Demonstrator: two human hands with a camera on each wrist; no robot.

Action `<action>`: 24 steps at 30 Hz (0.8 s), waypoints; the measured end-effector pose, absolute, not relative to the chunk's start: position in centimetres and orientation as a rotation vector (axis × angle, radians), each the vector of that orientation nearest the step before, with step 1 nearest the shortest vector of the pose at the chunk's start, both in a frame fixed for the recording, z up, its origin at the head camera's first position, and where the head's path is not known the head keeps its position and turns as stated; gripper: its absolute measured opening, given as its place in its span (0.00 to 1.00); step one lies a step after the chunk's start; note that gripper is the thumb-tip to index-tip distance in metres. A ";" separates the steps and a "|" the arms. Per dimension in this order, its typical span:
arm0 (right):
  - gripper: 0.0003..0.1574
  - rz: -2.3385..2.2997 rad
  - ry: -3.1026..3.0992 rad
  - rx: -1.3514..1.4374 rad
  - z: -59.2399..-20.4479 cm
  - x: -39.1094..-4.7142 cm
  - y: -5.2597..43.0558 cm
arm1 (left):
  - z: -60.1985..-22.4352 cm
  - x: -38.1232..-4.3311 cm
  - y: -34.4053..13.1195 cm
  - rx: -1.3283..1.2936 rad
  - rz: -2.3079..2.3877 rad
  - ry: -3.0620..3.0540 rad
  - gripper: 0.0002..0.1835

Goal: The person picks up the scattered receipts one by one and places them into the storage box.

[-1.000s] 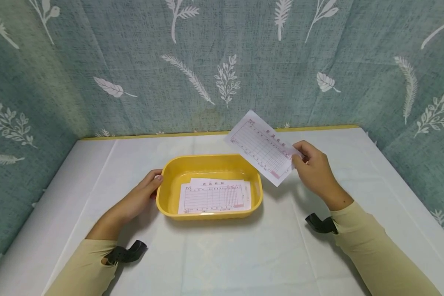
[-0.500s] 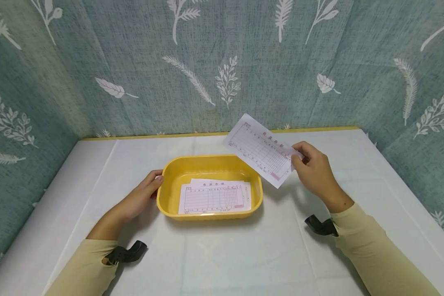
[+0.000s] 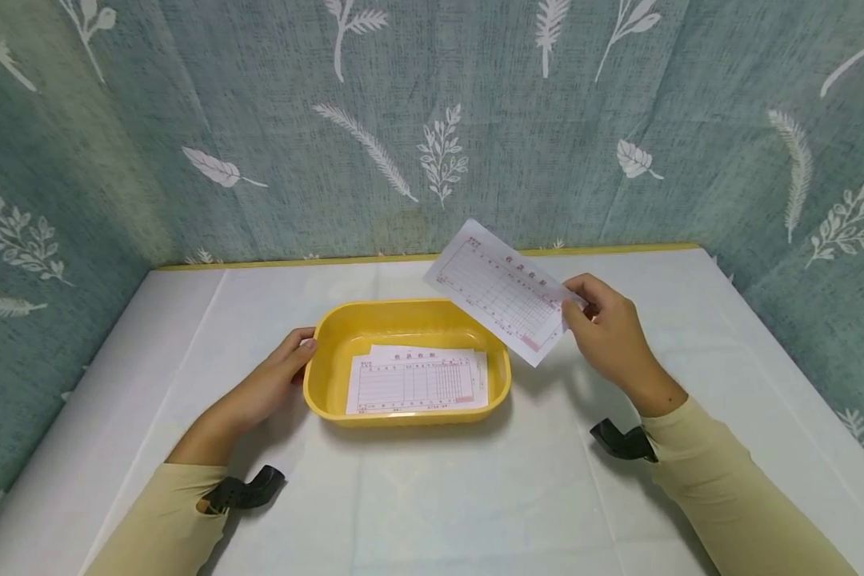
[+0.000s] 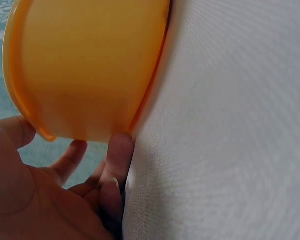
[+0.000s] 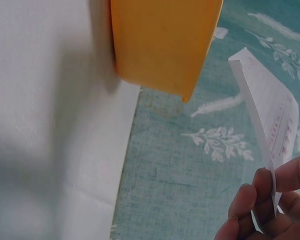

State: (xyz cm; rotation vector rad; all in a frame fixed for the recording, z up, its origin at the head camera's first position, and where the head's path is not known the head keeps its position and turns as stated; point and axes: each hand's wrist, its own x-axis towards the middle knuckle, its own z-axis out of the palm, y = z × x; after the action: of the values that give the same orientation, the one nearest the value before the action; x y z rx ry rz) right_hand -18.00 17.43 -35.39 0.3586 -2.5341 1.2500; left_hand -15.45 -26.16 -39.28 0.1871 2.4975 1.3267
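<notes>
In the head view, a yellow plastic basin (image 3: pixel 406 318) sits on the white-covered table, with several receipt slips (image 3: pixel 414 386) lying flat inside it. My left hand (image 3: pixel 274 384) holds the basin's left end. The left wrist view shows its thumb (image 4: pixel 20 131) at the rim and the other fingers against the end wall. My right hand (image 3: pixel 612 336) pinches a single receipt slip (image 3: pixel 500 288) by its right end, between thumb and fingers. This slip is raised and tilted, and its lower left side overlaps the basin's far right corner in the head view.
The white cloth (image 3: pixel 432 496) spreads around the basin, with a yellow strip (image 3: pixel 274 265) along the table's back edge. A blue-green leaf-patterned curtain (image 3: pixel 274 104) stands behind and at both sides. Black wrist mounts (image 3: pixel 622 440) stick out by the sleeves.
The pinched slip has shifted slightly to the left with my right hand and tilted a little flatter. My left hand and the basin hold their places.
</notes>
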 end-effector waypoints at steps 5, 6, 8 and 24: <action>0.12 1.249 -2.534 0.386 -35.4 -17.7 17.1 | -39.2 -15.4 -26.1 0.198 1.337 2.490 0.30; 0.11 1.248 -2.537 0.391 -35.4 -17.7 17.1 | -39.2 -15.4 -26.1 0.197 1.335 2.488 0.30; 0.11 1.252 -2.535 0.407 -35.4 -17.6 17.0 | -39.2 -15.4 -26.1 0.183 1.331 2.487 0.30; 0.10 1.280 -2.572 0.492 -36.0 -17.0 16.0 | -39.4 -15.4 -26.2 0.153 1.316 2.498 0.31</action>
State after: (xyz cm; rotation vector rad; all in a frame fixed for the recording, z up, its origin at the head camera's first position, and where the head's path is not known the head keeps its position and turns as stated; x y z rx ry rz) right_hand -17.05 15.99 -36.00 0.4924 -2.5725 1.2799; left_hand -15.44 -26.15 -39.36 0.1530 2.4983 1.3157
